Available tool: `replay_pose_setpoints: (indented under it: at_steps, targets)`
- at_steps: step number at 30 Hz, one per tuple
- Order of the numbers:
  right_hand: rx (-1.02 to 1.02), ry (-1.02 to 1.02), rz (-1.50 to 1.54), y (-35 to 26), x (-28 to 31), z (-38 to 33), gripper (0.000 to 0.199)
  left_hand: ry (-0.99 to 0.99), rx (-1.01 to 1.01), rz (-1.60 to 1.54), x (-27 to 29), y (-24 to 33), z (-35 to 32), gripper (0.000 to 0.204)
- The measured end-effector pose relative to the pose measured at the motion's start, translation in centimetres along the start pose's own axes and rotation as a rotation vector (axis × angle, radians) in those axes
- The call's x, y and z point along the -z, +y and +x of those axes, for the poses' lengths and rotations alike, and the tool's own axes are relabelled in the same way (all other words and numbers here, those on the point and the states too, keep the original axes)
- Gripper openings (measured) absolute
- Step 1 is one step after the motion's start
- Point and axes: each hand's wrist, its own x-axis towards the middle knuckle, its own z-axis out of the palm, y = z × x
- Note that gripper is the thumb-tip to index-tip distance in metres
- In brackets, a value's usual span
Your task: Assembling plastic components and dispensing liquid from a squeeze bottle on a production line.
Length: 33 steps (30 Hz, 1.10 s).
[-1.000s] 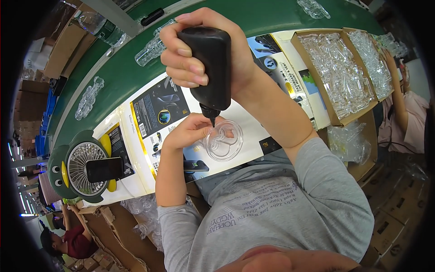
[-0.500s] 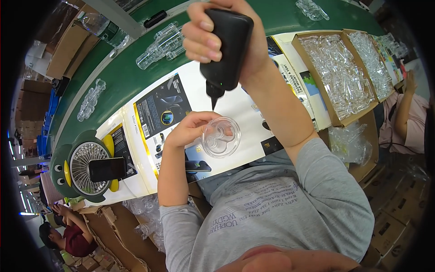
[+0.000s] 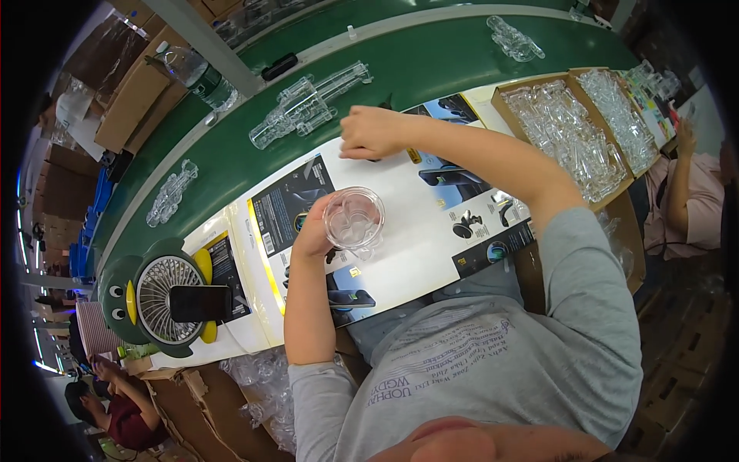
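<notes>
My left hand [image 3: 312,231] grips a clear round plastic cup-like part [image 3: 354,219], with its round rim facing up. Above the far part of the printed sheet, my right hand [image 3: 373,132] is closed with curled fingers. Dark bits show beside and below that hand, perhaps of a black handheld tool; what the fingers hold is mostly hidden. Just beyond lies a clear plastic assembly of tubes [image 3: 296,112] on the green table.
A penguin-shaped fan [image 3: 158,300] with a phone [image 3: 200,303] in front stands at left. Boxes of clear parts [image 3: 562,131] sit at right. More clear pieces [image 3: 173,192] and a bottle [image 3: 198,75] are farther off. A person in pink [image 3: 681,196] is at far right.
My right hand has lowered the black narrow-tipped tool away from the clear part, toward the table's far side; the tool is now mostly out of sight. My left hand still holds the part, turned slightly.
</notes>
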Motion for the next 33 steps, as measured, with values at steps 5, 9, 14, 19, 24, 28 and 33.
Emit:
replay_pose_setpoints:
  at_steps: [5, 9, 14, 19, 24, 28, 33]
  targets:
    - [-0.148, 0.139, 0.119, -1.5, 1.7, -3.1, 0.025, -0.021, -0.008, -0.052, -1.4, 1.8, 0.1, 0.059]
    - [-0.474, 0.414, 0.397, -4.5, 2.6, -4.2, 0.021, 0.039, -0.09, -0.124, -1.7, 1.8, 0.5, 0.052]
    - [-0.466, 0.434, 0.663, -9.8, 2.4, -4.3, 0.049, 0.164, -0.199, -0.485, -1.4, 0.9, 0.8, 0.056]
    - [-0.636, 0.223, 0.701, -13.3, 2.1, -3.5, 0.082, 0.078, -0.168, -0.387, -2.5, 0.7, 0.7, 0.061]
    - [-0.864, 0.505, 0.846, -7.5, 1.9, -5.3, 0.056, 0.087, -0.323, -0.382, -3.3, 1.4, 1.5, 0.084]
    - [-1.196, 0.793, 0.516, 5.5, 7.6, -10.4, 0.039, 0.177, -0.247, -0.474, -0.4, 0.3, 1.5, 0.054]
    - [-1.47, 1.756, 0.728, 15.1, 11.9, -23.1, 0.038, 0.146, -0.207, -0.579, 1.2, -1.6, 3.2, 0.029]
